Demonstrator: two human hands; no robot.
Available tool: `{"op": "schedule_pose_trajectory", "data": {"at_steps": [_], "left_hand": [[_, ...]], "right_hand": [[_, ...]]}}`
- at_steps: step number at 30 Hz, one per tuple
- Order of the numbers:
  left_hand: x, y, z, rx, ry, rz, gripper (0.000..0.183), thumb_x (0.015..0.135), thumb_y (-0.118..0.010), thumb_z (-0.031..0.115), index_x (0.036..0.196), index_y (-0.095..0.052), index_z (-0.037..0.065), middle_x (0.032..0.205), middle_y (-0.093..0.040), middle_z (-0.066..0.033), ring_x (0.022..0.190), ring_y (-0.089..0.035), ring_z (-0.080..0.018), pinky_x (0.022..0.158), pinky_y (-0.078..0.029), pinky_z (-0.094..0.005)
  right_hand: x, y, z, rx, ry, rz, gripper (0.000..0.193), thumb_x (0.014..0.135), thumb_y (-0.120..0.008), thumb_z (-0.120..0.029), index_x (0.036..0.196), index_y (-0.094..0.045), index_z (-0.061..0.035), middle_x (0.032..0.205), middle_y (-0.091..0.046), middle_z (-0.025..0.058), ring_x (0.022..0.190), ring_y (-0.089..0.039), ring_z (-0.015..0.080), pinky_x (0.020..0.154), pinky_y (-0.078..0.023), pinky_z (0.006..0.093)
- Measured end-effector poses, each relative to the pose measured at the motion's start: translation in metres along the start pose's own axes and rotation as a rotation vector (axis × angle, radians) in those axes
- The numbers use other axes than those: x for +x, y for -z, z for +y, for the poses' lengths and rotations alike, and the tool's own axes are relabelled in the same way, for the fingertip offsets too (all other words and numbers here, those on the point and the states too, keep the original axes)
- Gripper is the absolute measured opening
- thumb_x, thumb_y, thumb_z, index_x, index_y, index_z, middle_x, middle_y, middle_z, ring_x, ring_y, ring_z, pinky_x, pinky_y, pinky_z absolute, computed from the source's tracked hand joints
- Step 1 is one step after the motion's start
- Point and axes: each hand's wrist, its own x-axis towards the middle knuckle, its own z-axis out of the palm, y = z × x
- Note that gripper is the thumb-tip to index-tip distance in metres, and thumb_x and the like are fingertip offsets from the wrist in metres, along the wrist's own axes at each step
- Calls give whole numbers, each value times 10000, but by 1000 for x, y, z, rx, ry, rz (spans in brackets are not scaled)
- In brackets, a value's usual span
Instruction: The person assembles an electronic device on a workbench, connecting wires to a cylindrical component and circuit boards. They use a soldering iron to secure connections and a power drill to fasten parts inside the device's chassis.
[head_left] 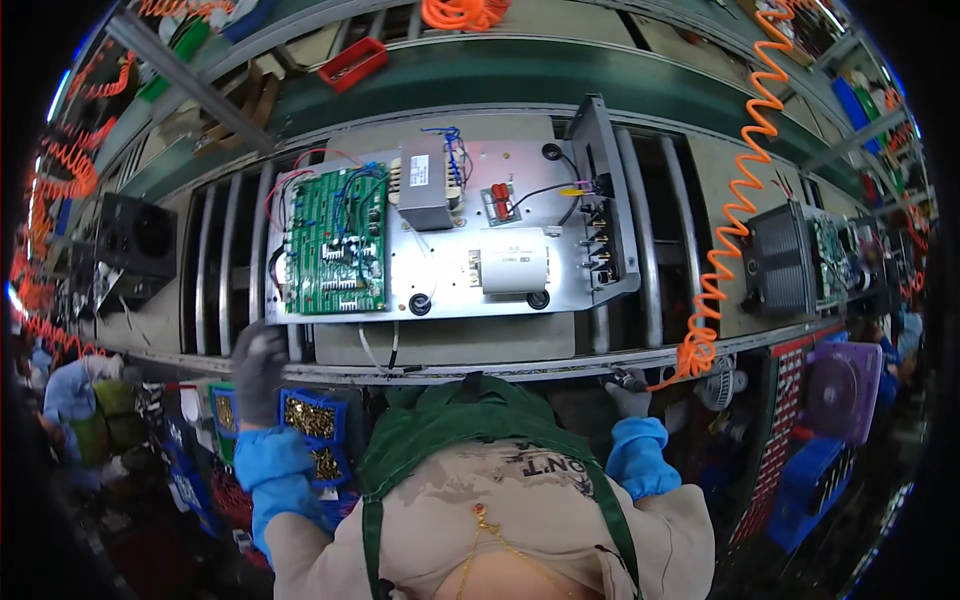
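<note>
In a dark grey glove, my left hand is at the front left corner of a metal chassis; its fingers are too blurred to tell their grip. My right hand, also gloved, is closed around a dark air tool below the rail, at the end of an orange coiled hose. The chassis carries a green circuit board, a transformer, a white cylindrical capacitor and a small board with red parts. An upright panel with terminals closes its right end.
The chassis lies on a board over a roller conveyor. A dark unit stands to the left, a finned unit to the right. Blue bins of brass screws are below my left arm. A red tray stands at the back, a purple crate at right.
</note>
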Motion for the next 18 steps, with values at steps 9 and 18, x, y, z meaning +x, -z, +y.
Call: {"op": "schedule_pose_trajectory", "data": {"at_steps": [9, 18], "left_hand": [[-5, -220, -54, 213, 71, -775, 201, 924, -509, 114, 1079, -586, 11, 969, -619, -99, 830, -614, -152, 774, -519, -303], [-17, -288, -38, -117, 121, -565, 214, 951, -481, 144, 1123, -542, 31, 915, -592, -38, 845, -581, -107, 744, -496, -262]], "right_hand": [[-20, 70, -181, -209, 518, -150, 399, 619, -758, -94, 970, -580, -32, 856, -612, 61, 758, -601, 163, 704, -503, 290], [-44, 53, -370, 866, 976, 93, 683, 694, -725, -304, 1197, -415, 39, 992, -531, 146, 829, -599, 223, 708, -545, 312]]}}
